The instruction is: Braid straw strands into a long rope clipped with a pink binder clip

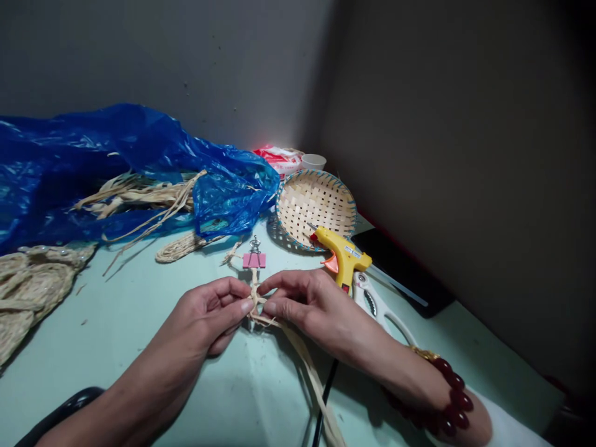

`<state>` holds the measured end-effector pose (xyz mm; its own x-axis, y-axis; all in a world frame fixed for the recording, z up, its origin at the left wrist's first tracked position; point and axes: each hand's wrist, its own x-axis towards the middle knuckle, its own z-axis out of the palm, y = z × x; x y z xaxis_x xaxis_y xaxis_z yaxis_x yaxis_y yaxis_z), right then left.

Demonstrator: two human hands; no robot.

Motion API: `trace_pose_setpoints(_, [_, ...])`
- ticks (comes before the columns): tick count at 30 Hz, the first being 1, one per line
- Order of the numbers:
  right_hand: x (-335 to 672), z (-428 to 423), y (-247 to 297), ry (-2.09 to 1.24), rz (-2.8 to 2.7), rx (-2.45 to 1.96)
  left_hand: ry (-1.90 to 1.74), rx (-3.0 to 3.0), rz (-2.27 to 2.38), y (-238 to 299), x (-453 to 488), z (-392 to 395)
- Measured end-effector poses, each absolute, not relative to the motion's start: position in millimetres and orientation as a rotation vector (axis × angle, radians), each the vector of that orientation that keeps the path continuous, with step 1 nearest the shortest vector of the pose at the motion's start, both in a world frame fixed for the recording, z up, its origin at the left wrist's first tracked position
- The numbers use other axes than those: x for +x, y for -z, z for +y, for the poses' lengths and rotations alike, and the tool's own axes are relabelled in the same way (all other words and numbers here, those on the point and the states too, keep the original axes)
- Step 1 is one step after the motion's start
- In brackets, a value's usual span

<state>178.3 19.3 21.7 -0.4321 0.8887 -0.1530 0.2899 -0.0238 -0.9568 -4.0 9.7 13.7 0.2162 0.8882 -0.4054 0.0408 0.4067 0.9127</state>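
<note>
Between my two hands is a braid of pale dried plant strands (255, 297), its upper end gripped by a pink binder clip (254, 260) on the table. My left hand (212, 313) is closed, thumb and forefinger pinching the braid from the left. From the right, my right hand (307, 304) pinches strands at the same crossing. Long loose strands (305, 357) run from below the fingers toward the table's near edge. A yellow hot glue gun (347, 254) lies just beyond my right hand, beside white-handled scissors (384, 307).
A round woven basket (316, 208) stands behind the glue gun, near a white bowl (313, 162) and a red-and-white packet (279, 160). At left, a blue plastic bag (139, 136) holds dried strands (139, 197). A woven piece (40, 288) and a coiled braid (179, 247) lie on the pale green table (130, 298).
</note>
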Motion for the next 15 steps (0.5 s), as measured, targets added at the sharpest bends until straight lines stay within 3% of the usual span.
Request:
trace_pose_setpoints(6, [180.2, 15.9, -28.9, -1.147, -2.041, -1.31, -0.727, 1.057, 1.255, -16.8, -1.9, 10.4])
trace_pose_setpoints(15, [170.2, 18.5, -16.7, -1.162, -1.968, -1.354, -0.807, 1.065, 1.35, -17.2, 0.3, 4.3])
